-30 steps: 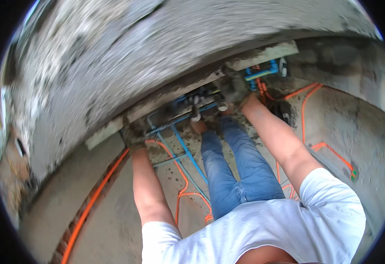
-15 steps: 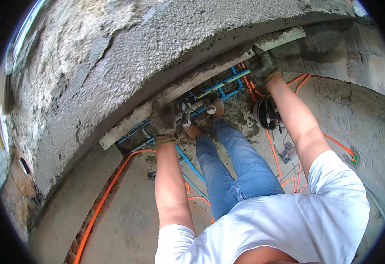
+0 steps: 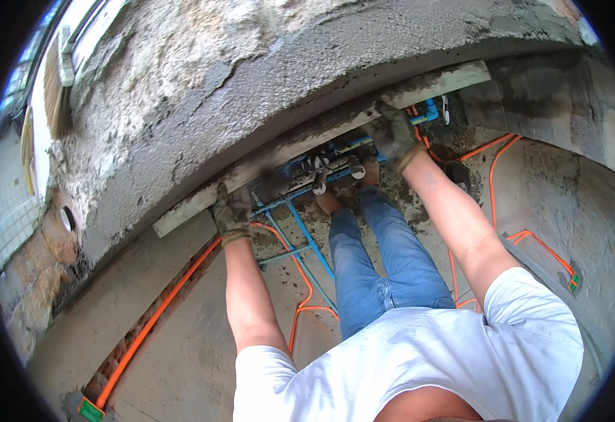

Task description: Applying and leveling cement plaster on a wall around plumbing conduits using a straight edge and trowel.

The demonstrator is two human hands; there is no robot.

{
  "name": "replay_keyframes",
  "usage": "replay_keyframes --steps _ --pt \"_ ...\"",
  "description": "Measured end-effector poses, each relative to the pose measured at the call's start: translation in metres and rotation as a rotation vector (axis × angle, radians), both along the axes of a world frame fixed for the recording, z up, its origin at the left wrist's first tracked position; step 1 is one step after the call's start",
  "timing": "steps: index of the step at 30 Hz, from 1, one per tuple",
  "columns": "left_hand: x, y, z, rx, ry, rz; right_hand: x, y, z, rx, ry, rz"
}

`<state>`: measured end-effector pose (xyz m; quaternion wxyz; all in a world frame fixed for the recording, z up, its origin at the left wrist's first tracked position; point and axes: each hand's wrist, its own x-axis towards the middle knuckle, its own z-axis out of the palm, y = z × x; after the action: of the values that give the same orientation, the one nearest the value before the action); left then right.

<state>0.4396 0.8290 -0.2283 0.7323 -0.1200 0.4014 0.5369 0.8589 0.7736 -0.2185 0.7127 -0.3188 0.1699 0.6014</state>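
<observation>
A long, pale straightedge (image 3: 448,81), smeared with mortar, lies aslant across the foot of a rough, grey plastered wall (image 3: 335,70). My left hand (image 3: 231,213), in a dirty work glove, grips it towards its left end, thumb up on the near face. Further right, my gloved right hand (image 3: 394,133) holds the same bar, its fingers partly hidden by the glove's back and the bar. Both arms are stretched out ahead of me. Below the bar, between my hands, are blue pipes (image 3: 300,221) and metal fittings (image 3: 319,184) near my feet.
Orange conduit (image 3: 156,313) runs in a floor channel at left, and more orange conduit (image 3: 492,179) bends along the right side. A dark round object (image 3: 457,176) sits beside my right forearm. Brushes (image 3: 55,95) hang at the far left. A grey side wall (image 3: 568,91) stands at right.
My left hand has shifted left along the straightedge, and my right hand has also come left. The view has moved a little, showing more of the brushes at left.
</observation>
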Motion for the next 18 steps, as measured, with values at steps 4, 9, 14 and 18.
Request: replay_keyframes --steps 4,9,14,18 --pt "0.047 -0.007 0.014 0.153 -0.403 -0.091 0.056 -0.014 0.012 0.029 -0.084 0.099" --pt "0.136 -0.023 0.050 0.093 0.146 -0.147 0.146 -0.023 0.041 -0.173 -0.206 0.121" --pt "0.174 -0.029 0.073 -0.040 -0.050 -0.006 0.186 -0.023 0.072 -0.056 -0.163 0.111" --pt "0.131 -0.023 0.070 0.000 -0.033 -0.018 0.145 -0.018 0.078 -0.034 -0.180 0.212"
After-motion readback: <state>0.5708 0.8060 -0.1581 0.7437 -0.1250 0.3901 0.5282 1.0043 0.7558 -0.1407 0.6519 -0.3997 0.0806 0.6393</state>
